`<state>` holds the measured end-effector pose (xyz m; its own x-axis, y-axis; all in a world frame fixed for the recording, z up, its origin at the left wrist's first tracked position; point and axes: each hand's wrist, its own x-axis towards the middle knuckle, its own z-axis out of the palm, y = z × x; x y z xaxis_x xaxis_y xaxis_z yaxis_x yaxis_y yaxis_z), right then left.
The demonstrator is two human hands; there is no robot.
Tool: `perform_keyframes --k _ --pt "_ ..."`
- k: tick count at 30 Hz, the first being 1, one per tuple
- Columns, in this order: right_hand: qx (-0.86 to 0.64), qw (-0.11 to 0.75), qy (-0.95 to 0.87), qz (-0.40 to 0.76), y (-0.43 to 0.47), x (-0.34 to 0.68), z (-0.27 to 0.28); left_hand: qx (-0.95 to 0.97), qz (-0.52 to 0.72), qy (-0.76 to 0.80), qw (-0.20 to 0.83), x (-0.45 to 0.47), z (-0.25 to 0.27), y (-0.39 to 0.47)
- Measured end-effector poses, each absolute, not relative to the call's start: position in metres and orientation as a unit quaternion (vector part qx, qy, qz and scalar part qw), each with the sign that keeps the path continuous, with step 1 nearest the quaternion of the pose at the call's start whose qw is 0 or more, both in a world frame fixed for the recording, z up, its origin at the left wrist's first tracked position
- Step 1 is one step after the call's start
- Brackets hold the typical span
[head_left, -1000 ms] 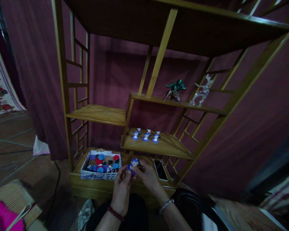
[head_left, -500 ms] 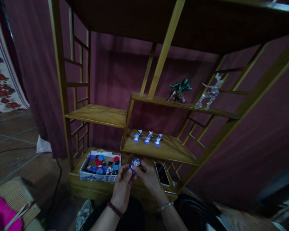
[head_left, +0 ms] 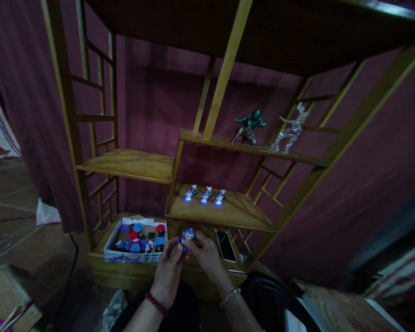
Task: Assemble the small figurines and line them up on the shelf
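Blue figurine (head_left: pixel 186 236) pinched betw. left hand (head_left: pixel 167 272) & right hand (head_left: pixel 206 255), both grasping.

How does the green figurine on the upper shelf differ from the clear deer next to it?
The dark green figurine is opaque and crouches low; the clear glass-like deer is see-through and stands taller, antlers up. The figurine sits left, the deer right. Both rest on the same wooden shelf.

The scene is dim and underexposed, with a reddish cast from the curtain (head_left: pixel 366 152). Weak light falls from about 10 o'clock, catching the shelf boards (head_left: pixel 131 163), while the underside of the top board (head_left: pixel 263 32) lies in deep shadow. Straight posts bow outward toward 3 and 9 o'clock; the corners are soft.
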<state>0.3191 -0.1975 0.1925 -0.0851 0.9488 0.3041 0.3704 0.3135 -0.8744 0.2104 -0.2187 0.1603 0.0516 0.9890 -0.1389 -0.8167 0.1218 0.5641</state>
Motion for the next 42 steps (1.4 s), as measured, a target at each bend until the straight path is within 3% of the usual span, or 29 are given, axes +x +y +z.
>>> perform_keyframes --k 42 --pt "-0.478 0.463 -0.656 0.356 -0.196 0.332 0.186 0.177 0.629 0.253 0.713 0.219 0.154 -0.215"
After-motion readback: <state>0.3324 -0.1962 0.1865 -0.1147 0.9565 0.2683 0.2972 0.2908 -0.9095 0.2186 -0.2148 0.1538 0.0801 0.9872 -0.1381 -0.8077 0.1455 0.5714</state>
